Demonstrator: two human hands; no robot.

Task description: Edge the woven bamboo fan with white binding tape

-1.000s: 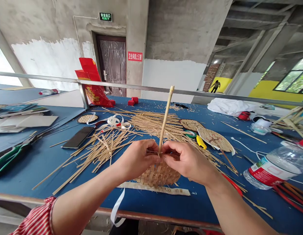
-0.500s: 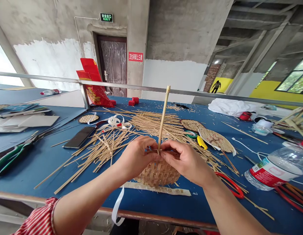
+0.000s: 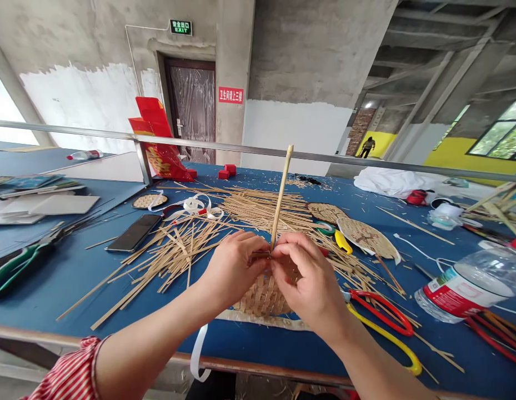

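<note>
A small woven basket (image 3: pixel 261 297) sits near the table's front edge, with an upright bamboo stick (image 3: pixel 281 194) rising from its rim. My left hand (image 3: pixel 239 266) pinches the rim just left of the stick's foot. Fingers of my right hand (image 3: pixel 310 275) are closed at the same spot, just right of the stick; what they grip is too small to make out. Below the basket lies a pale flat strip (image 3: pixel 266 320). Both hands partly hide the basket's rim.
Thin bamboo strips (image 3: pixel 178 253) spread around the basket. A phone (image 3: pixel 135 233) and green-handled pliers (image 3: pixel 22 266) lie left. Red-and-yellow-handled scissors (image 3: pixel 382 314), a yellow tool (image 3: pixel 343 242) and a large bottle (image 3: pixel 470 283) are right. A metal rail (image 3: pixel 241 149) crosses behind; a person (image 3: pixel 367 147) stands far off.
My right hand has turned and drawn in closer to the stick's foot, with its fingers more bunched. More of the scissors shows beside my right forearm. The stick leans slightly more to the right.
</note>
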